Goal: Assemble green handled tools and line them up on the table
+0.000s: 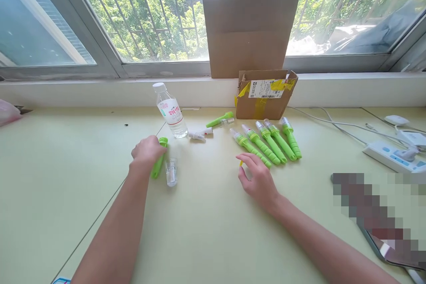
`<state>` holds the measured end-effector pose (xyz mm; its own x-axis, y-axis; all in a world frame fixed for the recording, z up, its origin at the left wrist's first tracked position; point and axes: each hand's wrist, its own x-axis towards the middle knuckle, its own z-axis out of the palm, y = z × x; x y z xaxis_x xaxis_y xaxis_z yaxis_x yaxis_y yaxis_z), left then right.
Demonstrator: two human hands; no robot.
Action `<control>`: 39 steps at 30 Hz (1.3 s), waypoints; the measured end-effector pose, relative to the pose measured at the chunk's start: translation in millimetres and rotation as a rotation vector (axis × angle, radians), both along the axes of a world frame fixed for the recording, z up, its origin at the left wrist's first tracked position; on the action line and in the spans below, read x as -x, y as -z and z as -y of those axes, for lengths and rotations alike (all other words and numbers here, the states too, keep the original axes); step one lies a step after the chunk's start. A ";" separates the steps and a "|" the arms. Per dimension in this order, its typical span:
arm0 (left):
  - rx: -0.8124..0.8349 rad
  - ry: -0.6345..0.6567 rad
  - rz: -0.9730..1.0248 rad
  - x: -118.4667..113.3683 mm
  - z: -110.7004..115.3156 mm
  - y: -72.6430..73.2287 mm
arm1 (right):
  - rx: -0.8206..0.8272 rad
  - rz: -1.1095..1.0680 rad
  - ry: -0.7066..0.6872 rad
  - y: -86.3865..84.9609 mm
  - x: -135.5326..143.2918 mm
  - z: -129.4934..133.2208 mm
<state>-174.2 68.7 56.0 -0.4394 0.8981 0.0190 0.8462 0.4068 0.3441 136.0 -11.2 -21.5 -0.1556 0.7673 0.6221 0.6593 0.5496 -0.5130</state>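
On the left, my left hand point(148, 151) is at a green tube point(158, 164), its fingers partly hidden behind the back of the hand. Just right of that tube stands a clear ribbed cap point(171, 172). My right hand point(258, 179) pinches a small yellow piece point(241, 163) between thumb and fingers. Beyond it, several green tubes with clear caps point(273, 142) lie side by side. Farther back lie another green tube point(218, 120), a small clear cap point(227, 121) and white cylinders point(200, 134).
A water bottle point(171, 113) stands behind my left hand. An open cardboard box point(259, 105) sits by the wall. To the right are white cables, a power strip point(392, 156) and a phone point(376, 244) at the table's edge.
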 end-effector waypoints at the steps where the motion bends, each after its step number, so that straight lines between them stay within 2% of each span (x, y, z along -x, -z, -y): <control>1: 0.072 -0.041 -0.076 -0.8 0.8 -2.0 | 0.003 0.001 0.002 -0.2 0.0 0.3; 3: 0.140 -0.080 -0.196 -5.9 3.3 -11.8 | 0.003 0.000 0.006 -0.6 -0.1 0.7; 5: 0.143 -0.061 -0.255 -17.1 8.3 -26.1 | 0.005 -0.004 0.006 -0.8 -0.2 0.7; 7: 0.099 0.006 -0.305 -36.6 16.9 -38.6 | 0.012 -0.013 0.005 -0.4 -0.4 0.5; 9: 0.017 0.136 -0.356 -63.6 28.7 -42.3 | 0.031 -0.030 0.001 0.5 -0.6 0.3; 11: -0.109 0.323 -0.388 -93.4 41.5 -32.5 | 0.057 -0.056 0.000 1.5 -0.8 0.4; 14: -0.316 0.629 -0.347 -128.5 56.6 3.4 | 0.078 -0.093 0.000 2.4 -1.2 1.1; 17: -0.437 0.767 -0.318 -142.9 64.5 43.0 | 0.080 -0.105 -0.003 1.9 -1.6 1.7; 20: -0.505 0.854 -0.293 -144.2 68.1 64.8 | 0.079 -0.099 0.008 0.9 -1.6 1.7; 22: -0.533 0.892 -0.271 -143.4 69.8 68.4 | 0.074 -0.096 0.022 0.7 -1.5 1.3; 29: -0.550 0.962 -0.186 -141.5 72.8 64.3 | 0.064 -0.129 0.070 4.2 -1.9 -0.4; 39: -0.556 0.995 -0.131 -140.2 72.8 63.4 | 0.113 -0.216 0.071 1.6 -2.7 1.2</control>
